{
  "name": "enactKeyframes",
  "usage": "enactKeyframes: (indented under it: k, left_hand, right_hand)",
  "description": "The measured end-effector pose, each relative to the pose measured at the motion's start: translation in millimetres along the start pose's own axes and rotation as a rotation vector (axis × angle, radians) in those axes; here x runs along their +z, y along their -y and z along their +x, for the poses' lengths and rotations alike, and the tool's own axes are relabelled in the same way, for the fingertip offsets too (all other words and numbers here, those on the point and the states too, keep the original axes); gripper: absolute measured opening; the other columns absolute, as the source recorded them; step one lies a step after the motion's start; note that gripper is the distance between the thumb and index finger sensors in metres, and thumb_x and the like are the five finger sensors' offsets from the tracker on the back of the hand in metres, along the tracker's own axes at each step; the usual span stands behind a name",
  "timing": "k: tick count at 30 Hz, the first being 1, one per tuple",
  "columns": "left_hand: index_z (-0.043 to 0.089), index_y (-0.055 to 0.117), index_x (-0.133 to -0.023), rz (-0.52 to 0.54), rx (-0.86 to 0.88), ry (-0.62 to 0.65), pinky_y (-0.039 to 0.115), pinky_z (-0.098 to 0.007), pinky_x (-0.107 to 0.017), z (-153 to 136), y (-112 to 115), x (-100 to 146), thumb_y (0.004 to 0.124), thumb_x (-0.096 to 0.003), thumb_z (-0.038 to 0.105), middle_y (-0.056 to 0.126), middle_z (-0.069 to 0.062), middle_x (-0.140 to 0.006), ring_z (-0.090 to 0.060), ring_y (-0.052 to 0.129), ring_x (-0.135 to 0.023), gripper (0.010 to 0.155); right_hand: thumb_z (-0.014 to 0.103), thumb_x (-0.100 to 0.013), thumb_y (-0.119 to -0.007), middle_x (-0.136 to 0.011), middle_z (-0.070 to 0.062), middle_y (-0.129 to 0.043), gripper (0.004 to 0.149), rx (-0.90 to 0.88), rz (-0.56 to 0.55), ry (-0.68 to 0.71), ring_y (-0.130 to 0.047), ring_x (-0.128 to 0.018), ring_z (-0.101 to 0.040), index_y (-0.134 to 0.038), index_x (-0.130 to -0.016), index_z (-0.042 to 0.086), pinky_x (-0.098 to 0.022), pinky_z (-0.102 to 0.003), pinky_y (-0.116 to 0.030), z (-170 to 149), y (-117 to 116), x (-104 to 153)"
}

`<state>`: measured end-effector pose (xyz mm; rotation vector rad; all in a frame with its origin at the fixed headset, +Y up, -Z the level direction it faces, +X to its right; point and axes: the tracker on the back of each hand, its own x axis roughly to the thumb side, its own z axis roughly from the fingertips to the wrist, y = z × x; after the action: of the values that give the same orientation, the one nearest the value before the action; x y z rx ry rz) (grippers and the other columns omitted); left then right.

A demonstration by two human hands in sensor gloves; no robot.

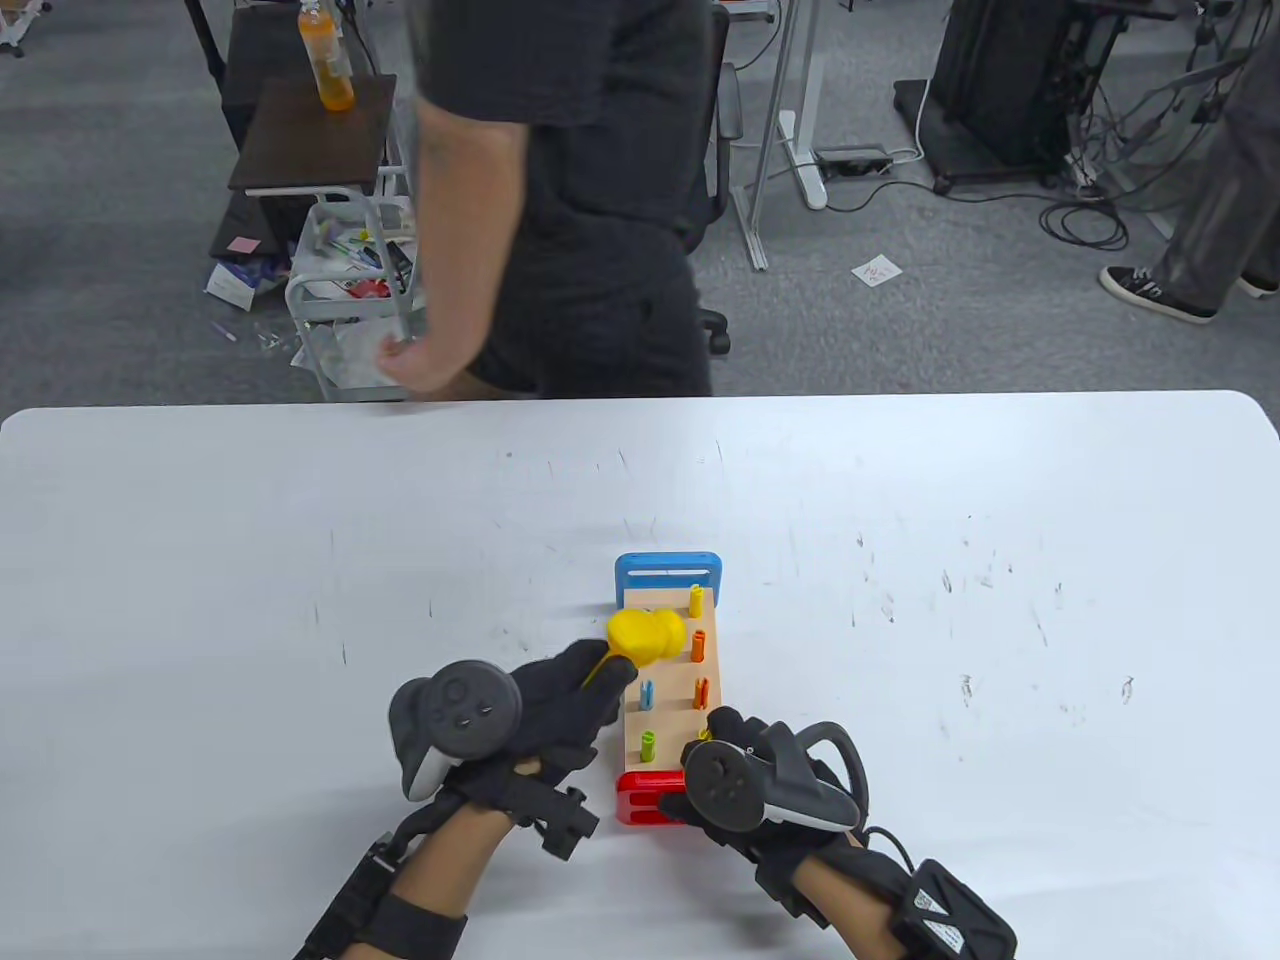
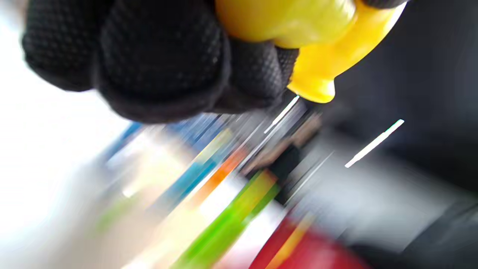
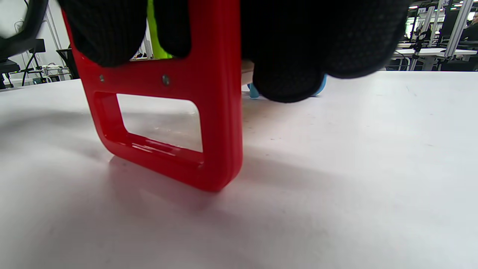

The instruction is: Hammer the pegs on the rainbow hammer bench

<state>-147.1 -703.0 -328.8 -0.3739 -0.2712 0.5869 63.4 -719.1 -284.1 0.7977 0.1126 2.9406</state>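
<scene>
A white table (image 1: 300,560) holds a small wooden hammer bench (image 1: 668,680) with a blue end panel (image 1: 668,573) at its far end and a red end panel (image 1: 648,797) at its near end. Coloured pegs stand up from the bench top: a yellow peg (image 1: 696,600) nearest the blue panel, two orange pegs (image 1: 698,647) below it along the bench's right side, a blue peg (image 1: 646,694) and a green peg (image 1: 648,745) on its left side.

The left hand (image 1: 560,715), in a black glove, sits just left of the bench with its fingers wrapped tightly round the handle of a yellow toy hammer (image 1: 645,636). The hammer head is over the bench's far left part, beside the yellow peg; whether it touches the bench cannot be told.

The right hand (image 1: 745,770) rests on the bench's near right corner, fingers curled over the red panel.

The left wrist view shows the closed fingers (image 2: 160,56) gripping the yellow handle up close, with everything beneath smeared into coloured streaks. The right wrist view, low at table level, shows what the overhead camera hides: the red panel's rectangular cut-out, its foot standing on the table, and the gloved fingers (image 3: 287,80) draped over its top edge.
</scene>
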Motion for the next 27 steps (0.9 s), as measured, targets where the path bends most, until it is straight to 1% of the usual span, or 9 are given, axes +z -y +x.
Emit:
enactKeyframes:
  k: [1, 5, 11, 15, 17, 18, 19, 21, 27]
  left_hand:
    - [0.03, 0.075, -0.098, -0.197, -0.09, 0.051, 0.09, -0.038, -0.054, -3.7, -4.3, 0.5, 0.036, -0.0529, 0.078, 0.099, 0.002, -0.071, -0.011, 0.104, -0.048, 0.077]
    - [0.018, 0.093, -0.084, 0.543, 0.21, 0.282, 0.092, -0.045, -0.039, 15.6, -28.4, 25.2, 0.051, -0.0518, 0.073, 0.108, -0.007, -0.052, -0.02, 0.107, -0.03, 0.076]
    - [0.021, 0.087, -0.089, 0.731, 0.23, 0.582, 0.09, -0.046, -0.046, 46.1, -64.0, 65.5, 0.049, -0.0503, 0.075, 0.105, -0.006, -0.06, -0.02, 0.106, -0.038, 0.076]
    - [0.02, 0.088, -0.088, 0.665, 0.127, 0.552, 0.091, -0.047, -0.044, 34.7, -42.6, 47.3, 0.051, -0.0496, 0.074, 0.106, -0.007, -0.058, -0.021, 0.107, -0.036, 0.076]
    - [0.017, 0.094, -0.084, 0.38, -0.055, 0.21, 0.092, -0.047, -0.038, 13.3, -17.1, 13.7, 0.054, -0.052, 0.072, 0.109, -0.008, -0.052, -0.022, 0.108, -0.029, 0.076]
    - [0.02, 0.09, -0.087, 0.065, -0.225, 0.014, 0.092, -0.044, -0.042, 0.0, -1.5, -1.3, 0.051, -0.0526, 0.074, 0.107, -0.005, -0.056, -0.019, 0.107, -0.034, 0.075]
    - [0.031, 0.077, -0.095, 0.001, -0.207, 0.11, 0.094, -0.033, -0.049, -8.8, -5.0, -1.7, 0.034, -0.0522, 0.079, 0.102, 0.007, -0.066, -0.006, 0.106, -0.042, 0.077]
    - [0.013, 0.094, -0.084, 0.295, 0.133, 0.143, 0.09, -0.05, -0.039, 1.5, -13.4, 5.5, 0.058, -0.0513, 0.071, 0.108, -0.012, -0.051, -0.025, 0.106, -0.029, 0.076]
    - [0.019, 0.088, -0.089, 0.615, 0.228, 0.539, 0.091, -0.046, -0.044, 53.5, -74.8, 59.3, 0.051, -0.0515, 0.074, 0.106, -0.006, -0.059, -0.021, 0.107, -0.037, 0.076]
  right_hand:
    - [0.052, -0.054, -0.075, -0.087, -0.024, -0.075, 0.04, 0.002, 0.001, -0.002, -0.092, -0.063, -0.039, -0.081, -0.068, 0.015, -0.051, -0.057, -0.08, 0.1, 0.1, -0.2]
    - [0.051, -0.054, -0.075, -0.087, -0.024, -0.075, 0.04, -0.003, -0.001, 0.002, -0.092, -0.063, -0.039, -0.081, -0.068, 0.015, -0.051, -0.057, -0.08, -0.3, -0.5, -0.3]
    - [0.052, -0.054, -0.075, -0.087, -0.024, -0.075, 0.04, -0.003, 0.002, 0.003, -0.092, -0.063, -0.039, -0.081, -0.068, 0.015, -0.051, -0.057, -0.079, -0.8, -0.3, -0.1]
    - [0.051, -0.054, -0.075, -0.087, -0.024, -0.075, 0.04, -0.003, 0.002, 0.002, -0.092, -0.063, -0.039, -0.081, -0.068, 0.014, -0.051, -0.057, -0.08, -0.8, -0.4, 0.2]
    - [0.052, -0.054, -0.075, -0.087, -0.024, -0.075, 0.04, -0.003, -0.001, 0.002, -0.092, -0.062, -0.039, -0.081, -0.068, 0.015, -0.051, -0.057, -0.08, -0.7, -0.5, 0.3]
    - [0.051, -0.054, -0.075, -0.087, -0.024, -0.075, 0.04, -0.004, -0.001, 0.001, -0.092, -0.062, -0.039, -0.081, -0.068, 0.015, -0.051, -0.057, -0.08, -0.6, -0.5, 0.2]
    - [0.052, -0.054, -0.075, -0.087, -0.024, -0.075, 0.04, -0.004, -0.001, 0.0, -0.092, -0.062, -0.039, -0.081, -0.068, 0.015, -0.051, -0.057, -0.08, -0.6, -0.6, 0.1]
    - [0.052, -0.054, -0.075, -0.087, -0.024, -0.075, 0.04, -0.002, 0.003, -0.002, -0.092, -0.063, -0.039, -0.081, -0.068, 0.015, -0.051, -0.057, -0.08, -0.5, -0.5, 0.0]
    - [0.052, -0.054, -0.075, -0.087, -0.024, -0.075, 0.04, -0.004, 0.001, -0.001, -0.092, -0.062, -0.039, -0.081, -0.068, 0.015, -0.051, -0.057, -0.08, -1.2, -0.7, 0.3]
